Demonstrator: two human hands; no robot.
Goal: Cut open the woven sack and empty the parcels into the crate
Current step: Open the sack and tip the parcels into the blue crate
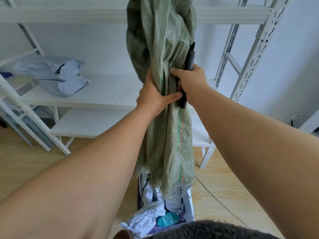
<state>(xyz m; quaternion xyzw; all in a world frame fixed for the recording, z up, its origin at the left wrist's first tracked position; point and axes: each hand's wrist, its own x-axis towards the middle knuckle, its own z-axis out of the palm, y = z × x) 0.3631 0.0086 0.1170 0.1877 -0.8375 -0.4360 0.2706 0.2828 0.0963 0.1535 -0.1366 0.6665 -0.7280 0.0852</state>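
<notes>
A green woven sack (165,49) hangs upright in the middle of the view, its frayed open end down over the crate (189,204). My left hand (155,94) grips the sack's gathered middle from the left. From the right, my right hand (189,81) holds the sack and also grips a dark cutter (190,57), which points upward along the fabric. Several white and grey parcels (146,216) and a teal one (166,219) lie in the crate below the sack's mouth.
White metal shelving (96,94) stands behind the sack, with two grey bagged parcels (57,75) on its left part. A shelf upright (248,54) rises at the right. The floor (233,187) is light wood. A dark furry thing (215,230) fills the bottom edge.
</notes>
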